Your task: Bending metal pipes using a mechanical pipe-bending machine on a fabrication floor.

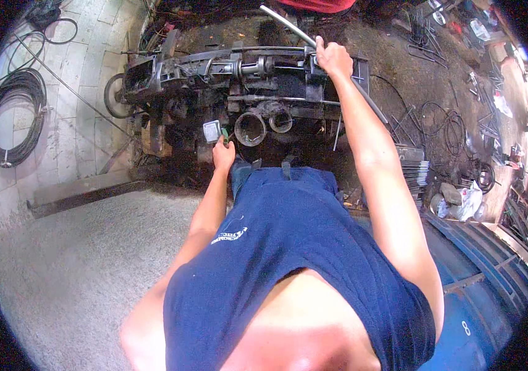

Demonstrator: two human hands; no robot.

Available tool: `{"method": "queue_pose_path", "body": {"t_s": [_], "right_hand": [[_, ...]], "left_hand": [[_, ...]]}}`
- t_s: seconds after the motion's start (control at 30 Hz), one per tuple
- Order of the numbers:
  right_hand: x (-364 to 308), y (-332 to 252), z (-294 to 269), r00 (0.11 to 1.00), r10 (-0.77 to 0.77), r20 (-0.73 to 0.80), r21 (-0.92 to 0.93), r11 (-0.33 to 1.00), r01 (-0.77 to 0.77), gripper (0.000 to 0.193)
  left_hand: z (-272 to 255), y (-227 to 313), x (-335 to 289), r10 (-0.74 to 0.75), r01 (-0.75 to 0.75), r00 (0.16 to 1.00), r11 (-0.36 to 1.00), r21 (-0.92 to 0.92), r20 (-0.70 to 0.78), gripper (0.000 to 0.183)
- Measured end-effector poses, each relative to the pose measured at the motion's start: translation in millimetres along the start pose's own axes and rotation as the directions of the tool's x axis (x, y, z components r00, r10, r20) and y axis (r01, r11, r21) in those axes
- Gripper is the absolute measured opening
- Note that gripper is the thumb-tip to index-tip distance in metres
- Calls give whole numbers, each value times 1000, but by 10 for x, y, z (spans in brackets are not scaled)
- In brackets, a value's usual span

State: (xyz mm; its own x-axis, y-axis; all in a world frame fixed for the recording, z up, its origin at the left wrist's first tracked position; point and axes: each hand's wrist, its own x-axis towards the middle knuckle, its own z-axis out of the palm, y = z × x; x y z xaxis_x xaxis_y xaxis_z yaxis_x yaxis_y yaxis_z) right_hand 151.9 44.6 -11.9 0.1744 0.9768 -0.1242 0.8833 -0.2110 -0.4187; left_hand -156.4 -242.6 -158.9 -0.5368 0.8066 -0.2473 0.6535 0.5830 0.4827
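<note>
My right hand (336, 60) is closed around a long grey metal rod (285, 23). The rod slants from the top middle down to the right, passing behind my forearm, above the right end of a dark, greasy machine (239, 68). Lower and to the left, my left hand (223, 154) grips a small tool with a green handle (225, 134) and a pale rectangular head (212, 131); its exact kind is unclear. Right of that tool, two round open containers (251, 129) sit side by side at the machine's near edge.
Coiled black cable (38, 123) lies at the left by pale tiles. Thin metal rods (413, 170) are stacked right of me, near a blue metal panel (474, 309). Loose wire and scrap (443, 127) cover the dark floor. Another person's red garment (319, 5) shows at the top.
</note>
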Motion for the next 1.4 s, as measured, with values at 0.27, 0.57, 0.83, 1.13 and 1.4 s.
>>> {"method": "queue_pose_path", "body": {"t_s": [0.27,0.57,0.83,1.13,1.4], "right_hand": [[-20,-53,-9,1000,-7,10,-3,1000,7,69],[2,-42,13,1000,-8,-12,3,1000,8,69],[19,-14,7,1000,17,3,0,1000,-17,69],[-31,-94,13,1000,23,19,4,1000,-23,68],[-6,-42,-23,999,33,37,19,999,-34,65]], "left_hand": [[27,-20,37,-8,8,1000,1000,13,-11,46],[44,-25,30,-27,27,1000,999,-20,-4,48],[28,17,13,-27,26,1000,999,-39,-5,48],[30,27,21,-6,7,1000,1000,3,-19,46],[-5,6,11,11,-11,1000,1000,3,8,51]]}}
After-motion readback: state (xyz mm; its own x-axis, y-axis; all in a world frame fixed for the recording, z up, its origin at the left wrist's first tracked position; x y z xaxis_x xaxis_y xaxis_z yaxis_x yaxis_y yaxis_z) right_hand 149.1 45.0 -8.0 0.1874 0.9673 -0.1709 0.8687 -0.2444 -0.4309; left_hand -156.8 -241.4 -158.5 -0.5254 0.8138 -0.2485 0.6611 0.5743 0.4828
